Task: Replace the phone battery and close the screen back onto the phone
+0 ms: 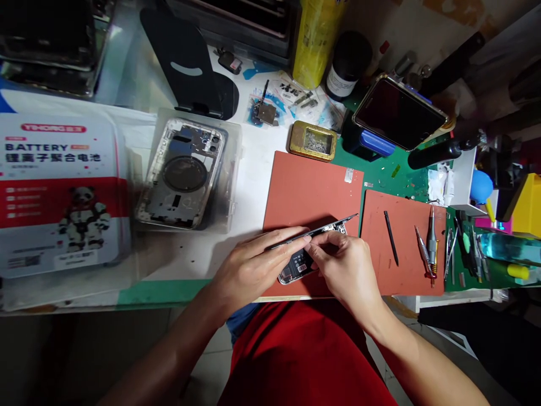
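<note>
A phone body [296,269] with its insides exposed lies on the reddish-brown mat [310,189] near the table's front edge. Its dark screen [316,230] is tilted up over the body, seen nearly edge-on. My left hand [253,260] grips that screen, fingers stretched along it with the thumb side beneath. Under the raised screen, the thumb and fingers of my right hand [342,259] are pinched together at the phone's insides. Whatever sits between those fingertips is too small or hidden to name.
On the right mat lie a black stick tool [391,238] and several screwdrivers [431,242]. A small gold tin [313,141] and a phone on a stand [399,113] are behind. To the left are a phone back housing [181,175] and a battery box [63,192].
</note>
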Tool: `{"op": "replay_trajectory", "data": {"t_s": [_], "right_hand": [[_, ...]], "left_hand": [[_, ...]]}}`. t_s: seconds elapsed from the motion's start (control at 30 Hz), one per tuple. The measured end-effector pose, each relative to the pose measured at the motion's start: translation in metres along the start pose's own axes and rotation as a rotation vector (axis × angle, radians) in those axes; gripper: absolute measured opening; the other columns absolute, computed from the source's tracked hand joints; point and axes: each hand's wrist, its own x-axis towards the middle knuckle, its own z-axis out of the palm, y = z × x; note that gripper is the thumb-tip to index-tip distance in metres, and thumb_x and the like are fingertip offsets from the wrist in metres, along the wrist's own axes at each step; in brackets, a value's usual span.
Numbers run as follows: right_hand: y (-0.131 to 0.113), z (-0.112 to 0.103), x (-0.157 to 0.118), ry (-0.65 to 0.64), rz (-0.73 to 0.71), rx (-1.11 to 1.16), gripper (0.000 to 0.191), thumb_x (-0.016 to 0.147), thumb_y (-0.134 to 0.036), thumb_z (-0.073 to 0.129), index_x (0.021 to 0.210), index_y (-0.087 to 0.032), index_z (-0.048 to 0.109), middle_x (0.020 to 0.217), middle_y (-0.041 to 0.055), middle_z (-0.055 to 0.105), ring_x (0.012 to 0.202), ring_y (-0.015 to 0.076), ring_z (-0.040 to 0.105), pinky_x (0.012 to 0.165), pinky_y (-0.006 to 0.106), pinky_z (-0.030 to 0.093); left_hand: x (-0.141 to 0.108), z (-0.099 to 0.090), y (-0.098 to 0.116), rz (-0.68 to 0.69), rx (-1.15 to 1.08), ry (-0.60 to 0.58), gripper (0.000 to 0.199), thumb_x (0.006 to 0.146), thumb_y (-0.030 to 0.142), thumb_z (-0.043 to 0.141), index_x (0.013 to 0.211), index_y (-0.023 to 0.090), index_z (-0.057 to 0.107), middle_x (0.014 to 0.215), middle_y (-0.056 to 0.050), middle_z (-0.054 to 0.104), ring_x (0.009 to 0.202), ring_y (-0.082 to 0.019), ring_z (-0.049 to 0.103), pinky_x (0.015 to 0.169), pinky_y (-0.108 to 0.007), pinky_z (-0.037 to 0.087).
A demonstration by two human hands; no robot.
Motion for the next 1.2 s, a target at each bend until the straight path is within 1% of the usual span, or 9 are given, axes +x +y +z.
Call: {"op": "replay_trajectory", "data": {"t_s": [0.1,0.23,0.37,0.53,0.73,0.8,1.0,1.1,1.2], "right_hand": [[0.000,0.002,0.001,0.023,-0.029,-0.014,0.019,0.090,-0.027,0.065,0.076,-0.021,0.077,0.055,-0.0021,0.067,0.051,0.0129,0.056,0.058,0.028,0.045],[0.000,0.002,0.001,0.018,-0.049,-0.019,0.021,0.089,-0.030,0.064,0.075,-0.021,0.076,0.058,-0.0008,0.069,0.053,0.0136,0.058,0.059,0.029,0.045],[0.001,-0.005,-0.004,0.008,0.005,0.006,0.025,0.091,-0.038,0.064,0.078,-0.021,0.076,0.058,-0.0003,0.070,0.051,0.0150,0.059,0.055,0.029,0.043],[0.002,-0.011,-0.010,0.037,0.049,0.024,0.027,0.092,-0.043,0.064,0.081,-0.021,0.076,0.058,0.0002,0.071,0.050,0.0160,0.062,0.055,0.030,0.046],[0.002,-0.005,-0.007,0.052,0.004,-0.009,0.021,0.092,-0.037,0.067,0.083,-0.021,0.077,0.059,0.0001,0.072,0.052,0.0163,0.064,0.055,0.030,0.046],[0.001,-0.003,-0.005,0.064,-0.011,-0.024,0.020,0.093,-0.035,0.068,0.081,-0.021,0.076,0.059,-0.0003,0.072,0.051,0.0153,0.063,0.055,0.029,0.045],[0.000,0.002,-0.002,0.118,-0.039,-0.075,0.018,0.093,-0.028,0.070,0.077,-0.021,0.074,0.058,-0.0018,0.069,0.050,0.0131,0.058,0.055,0.028,0.043],[0.001,0.003,-0.001,0.137,-0.045,-0.087,0.018,0.092,-0.028,0.071,0.075,-0.021,0.073,0.057,-0.0028,0.066,0.050,0.0124,0.056,0.055,0.027,0.042],[0.001,0.002,0.002,0.127,-0.036,-0.063,0.018,0.089,-0.030,0.070,0.073,-0.022,0.072,0.058,-0.0034,0.065,0.050,0.0118,0.055,0.053,0.027,0.039]], "left_hand": [[0.001,0.001,0.001,-0.010,0.005,0.001,0.039,0.099,-0.003,0.068,0.133,0.015,0.074,0.133,-0.009,0.082,0.123,-0.014,0.078,0.118,-0.026,0.060],[0.001,0.000,0.002,-0.047,0.016,0.014,0.036,0.100,0.003,0.071,0.133,0.017,0.075,0.132,-0.008,0.082,0.120,-0.015,0.079,0.116,-0.027,0.061],[0.000,-0.002,0.001,-0.021,-0.012,-0.021,0.039,0.100,0.000,0.069,0.136,0.015,0.073,0.136,-0.009,0.081,0.124,-0.015,0.078,0.118,-0.027,0.059],[0.000,-0.002,-0.001,-0.007,0.004,-0.008,0.041,0.098,-0.003,0.069,0.134,0.016,0.074,0.134,-0.007,0.081,0.121,-0.014,0.079,0.118,-0.025,0.059],[0.001,-0.001,0.003,-0.024,0.014,-0.007,0.041,0.100,0.000,0.069,0.137,0.018,0.073,0.134,-0.003,0.082,0.122,-0.013,0.078,0.120,-0.023,0.057],[0.002,-0.001,0.004,-0.026,0.016,-0.003,0.043,0.100,0.000,0.069,0.138,0.020,0.073,0.134,-0.002,0.082,0.122,-0.013,0.079,0.120,-0.023,0.058],[0.003,-0.001,0.005,-0.030,0.029,-0.016,0.043,0.098,-0.003,0.069,0.136,0.017,0.073,0.135,-0.005,0.081,0.123,-0.013,0.078,0.121,-0.024,0.055],[0.002,-0.002,0.005,-0.025,0.031,-0.031,0.043,0.098,-0.004,0.069,0.136,0.016,0.072,0.136,-0.006,0.080,0.125,-0.013,0.077,0.122,-0.024,0.054],[0.002,-0.002,0.004,-0.021,0.030,-0.026,0.042,0.099,-0.002,0.069,0.136,0.016,0.072,0.135,-0.006,0.080,0.125,-0.013,0.077,0.122,-0.023,0.054]]}}
